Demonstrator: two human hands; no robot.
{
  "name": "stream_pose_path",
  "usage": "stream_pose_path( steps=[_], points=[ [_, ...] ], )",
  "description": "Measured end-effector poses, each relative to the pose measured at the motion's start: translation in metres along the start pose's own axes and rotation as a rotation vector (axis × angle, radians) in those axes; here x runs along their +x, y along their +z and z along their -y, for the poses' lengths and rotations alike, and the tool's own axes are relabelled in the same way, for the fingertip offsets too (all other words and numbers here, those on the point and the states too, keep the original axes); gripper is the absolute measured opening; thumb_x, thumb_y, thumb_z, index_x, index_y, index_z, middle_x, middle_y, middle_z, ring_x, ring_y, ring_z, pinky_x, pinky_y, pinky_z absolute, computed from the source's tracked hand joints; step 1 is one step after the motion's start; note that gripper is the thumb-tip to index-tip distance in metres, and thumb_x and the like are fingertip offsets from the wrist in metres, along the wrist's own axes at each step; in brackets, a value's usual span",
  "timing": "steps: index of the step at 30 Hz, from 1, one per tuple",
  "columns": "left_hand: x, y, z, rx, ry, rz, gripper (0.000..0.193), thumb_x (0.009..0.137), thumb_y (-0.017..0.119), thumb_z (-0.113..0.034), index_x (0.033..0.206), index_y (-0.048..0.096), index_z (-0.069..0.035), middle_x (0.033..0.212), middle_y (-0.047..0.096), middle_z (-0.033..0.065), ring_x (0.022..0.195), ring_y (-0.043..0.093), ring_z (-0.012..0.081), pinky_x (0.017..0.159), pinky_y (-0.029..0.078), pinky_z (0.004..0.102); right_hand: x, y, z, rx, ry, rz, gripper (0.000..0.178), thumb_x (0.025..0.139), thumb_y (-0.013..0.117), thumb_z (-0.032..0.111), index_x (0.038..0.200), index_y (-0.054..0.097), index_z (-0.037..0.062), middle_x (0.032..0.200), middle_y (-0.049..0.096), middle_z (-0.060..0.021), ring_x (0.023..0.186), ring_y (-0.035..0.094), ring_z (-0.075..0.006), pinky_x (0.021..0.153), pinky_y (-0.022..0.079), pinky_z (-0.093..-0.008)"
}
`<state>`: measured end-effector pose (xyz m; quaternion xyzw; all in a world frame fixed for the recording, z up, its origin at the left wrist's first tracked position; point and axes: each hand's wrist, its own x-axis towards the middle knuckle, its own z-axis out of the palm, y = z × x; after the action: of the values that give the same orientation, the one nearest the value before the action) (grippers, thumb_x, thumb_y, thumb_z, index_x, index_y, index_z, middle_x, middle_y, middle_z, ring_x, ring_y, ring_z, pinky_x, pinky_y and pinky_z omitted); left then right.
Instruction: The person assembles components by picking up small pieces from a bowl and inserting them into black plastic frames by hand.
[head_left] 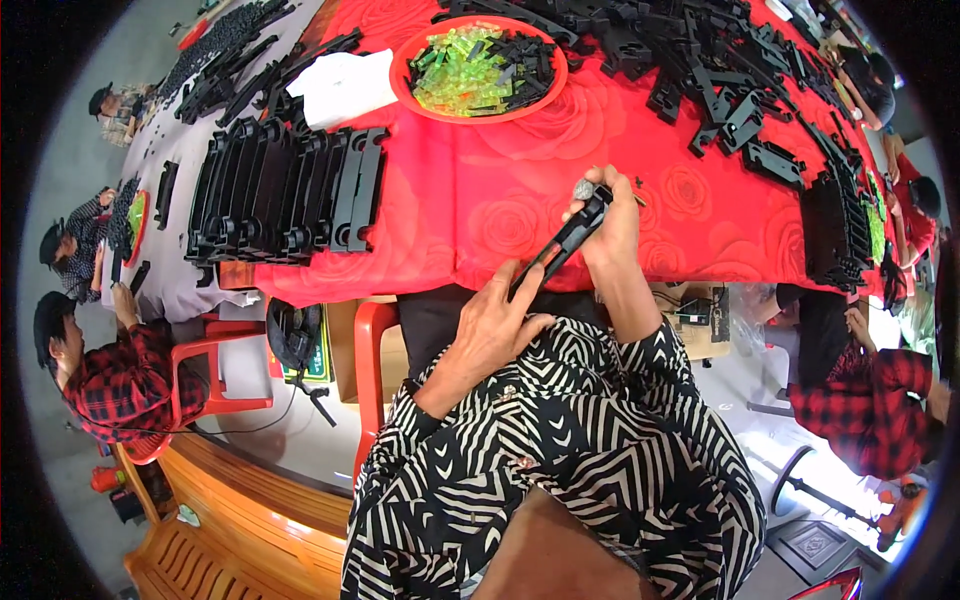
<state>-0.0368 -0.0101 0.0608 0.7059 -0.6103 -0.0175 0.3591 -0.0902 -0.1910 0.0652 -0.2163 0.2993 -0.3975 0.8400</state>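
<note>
Both hands are on one long, narrow black plastic part (568, 240), tilted over the front edge of the table. My right hand (617, 225) is closed round its far end. A small silver-grey piece (584, 189) shows at the fingertips there; its kind I cannot make out. My left hand (492, 328) grips the near end, with the index finger stretched along the part. Between the hands a small reddish spot shows on the part. Left of them stands a tight row of similar black parts (345, 195) on the table.
A red tray (400, 90) of yellow-green and black small pieces sits at the back, beside a white cloth or paper (345, 88). Loose black parts (740, 120) heap at the back right. Another stacked row (835, 235) stands right. People work at both sides.
</note>
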Motion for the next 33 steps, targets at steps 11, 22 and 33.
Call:
stream_pose_path(
  steps=[11, 22, 33],
  points=[
    [-0.003, 0.01, 0.018, -0.151, -0.125, 0.097, 0.049, 0.07, 0.066, -0.008, 0.116, 0.049, -0.009, 0.086, 0.054, 0.0138, 0.067, 0.057, 0.032, 0.059, 0.047, 0.0375, 0.011, -0.012, -0.016, -0.054, 0.119, -0.06, 0.022, 0.083, 0.048, 0.025, 0.076, 0.051, 0.0044, 0.06, 0.051, -0.0086, 0.045, 0.048, -0.0183, 0.044, 0.042, -0.0339],
    [-0.011, 0.023, 0.018, -0.18, -0.134, 0.131, 0.049, 0.071, 0.064, -0.007, 0.116, 0.046, -0.006, 0.077, 0.053, 0.0151, 0.064, 0.055, 0.0335, 0.054, 0.045, 0.0391, 0.019, -0.02, -0.024, -0.062, 0.194, 0.049, 0.025, 0.083, 0.049, 0.03, 0.075, 0.053, 0.0065, 0.058, 0.052, -0.0064, 0.043, 0.049, -0.0168, 0.042, 0.042, -0.0322],
    [-0.008, 0.026, 0.017, -0.157, -0.122, 0.123, 0.061, 0.071, 0.062, -0.005, 0.127, 0.037, -0.009, 0.081, 0.054, 0.0169, 0.062, 0.056, 0.0343, 0.054, 0.046, 0.0398, 0.006, -0.01, -0.023, -0.153, 0.124, 0.076, 0.023, 0.082, 0.049, 0.027, 0.076, 0.053, 0.0058, 0.059, 0.052, -0.006, 0.044, 0.049, -0.0162, 0.042, 0.043, -0.0309]
  ],
)
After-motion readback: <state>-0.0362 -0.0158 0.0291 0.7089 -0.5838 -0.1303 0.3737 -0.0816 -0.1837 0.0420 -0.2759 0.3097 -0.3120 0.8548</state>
